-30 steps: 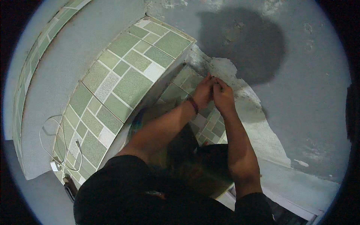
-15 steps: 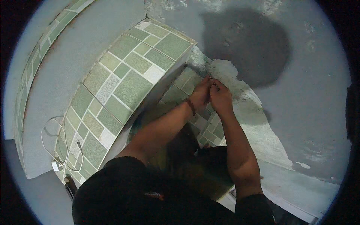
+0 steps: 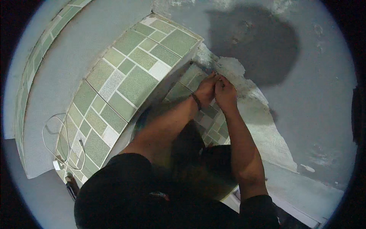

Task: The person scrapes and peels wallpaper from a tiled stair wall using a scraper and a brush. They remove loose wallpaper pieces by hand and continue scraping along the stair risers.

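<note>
My left hand (image 3: pixel 206 90) and my right hand (image 3: pixel 226 95) meet in front of me, above green tiling. Their fingertips come together, closed in a pinch. Something tiny may be between them, but it is too small and dark to make out. A dark band (image 3: pixel 196 100) circles my left wrist. Right beside the hands is the peeling lower part of the wall (image 3: pixel 251 103), pale and rough where the paint has come off.
A green tiled step (image 3: pixel 137 82) rises to the left, its edge close to my left forearm. On it lie a looped white cable with a white charger plug (image 3: pixel 58 165) and a dark object (image 3: pixel 71 187). A grey wall (image 3: pixel 312 114) bounds the right.
Both hands stay pinched together, with the fingers shifted slightly. The whole view has tilted a little, and the cable and dark object lie where they were.
</note>
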`<state>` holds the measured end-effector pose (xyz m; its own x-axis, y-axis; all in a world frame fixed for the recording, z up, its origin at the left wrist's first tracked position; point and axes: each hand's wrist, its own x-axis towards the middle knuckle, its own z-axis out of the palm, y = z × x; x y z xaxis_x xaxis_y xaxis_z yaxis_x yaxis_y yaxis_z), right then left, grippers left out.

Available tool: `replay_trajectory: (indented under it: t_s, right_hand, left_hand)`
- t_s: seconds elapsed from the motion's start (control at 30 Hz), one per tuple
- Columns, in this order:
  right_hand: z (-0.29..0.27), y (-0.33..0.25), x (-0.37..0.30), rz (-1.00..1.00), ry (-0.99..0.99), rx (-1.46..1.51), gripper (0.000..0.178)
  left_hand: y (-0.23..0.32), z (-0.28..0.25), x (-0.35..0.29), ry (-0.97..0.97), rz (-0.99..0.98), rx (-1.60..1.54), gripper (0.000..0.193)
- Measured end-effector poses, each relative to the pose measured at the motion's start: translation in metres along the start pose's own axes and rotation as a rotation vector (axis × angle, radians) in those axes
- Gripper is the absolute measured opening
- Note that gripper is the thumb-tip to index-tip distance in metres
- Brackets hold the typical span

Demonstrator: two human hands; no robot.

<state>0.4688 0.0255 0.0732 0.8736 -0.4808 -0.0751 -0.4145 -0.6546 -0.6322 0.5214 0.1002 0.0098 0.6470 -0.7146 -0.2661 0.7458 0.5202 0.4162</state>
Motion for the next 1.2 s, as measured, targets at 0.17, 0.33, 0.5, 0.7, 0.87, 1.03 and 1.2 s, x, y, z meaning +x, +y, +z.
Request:
replay_trajectory:
  t_s: [0.17,0.33,0.5,0.7,0.87,1.03,1.2]
  right_hand:
    - [0.005,0.002,0.002,-0.066,0.060,-0.046,0.038]
    - [0.003,-0.002,-0.004,0.066,0.056,0.009,0.038]
    - [-0.006,-0.011,-0.004,-0.013,0.014,0.067,0.041]
    - [0.002,-0.003,0.007,-0.041,0.029,-0.028,0.035]
    - [0.004,0.008,0.014,-0.026,0.007,0.032,0.038]
    - [0.000,0.001,0.011,0.122,-0.044,0.055,0.038]
    - [0.002,-0.011,0.009,-0.009,0.007,0.034,0.036]
  left_hand:
    - [0.000,-0.005,0.001,-0.022,0.028,-0.031,0.020]
    - [0.001,-0.006,0.005,-0.068,-0.011,-0.024,0.025]
    - [0.009,-0.008,0.011,-0.067,0.010,0.076,0.025]
    - [0.007,-0.010,0.007,-0.035,-0.021,0.106,0.029]
    - [0.004,-0.003,0.004,-0.078,0.078,0.065,0.032]
    - [0.008,0.000,0.005,-0.032,0.035,0.070,0.034]
    - [0.012,-0.008,0.015,-0.006,0.036,0.101,0.029]
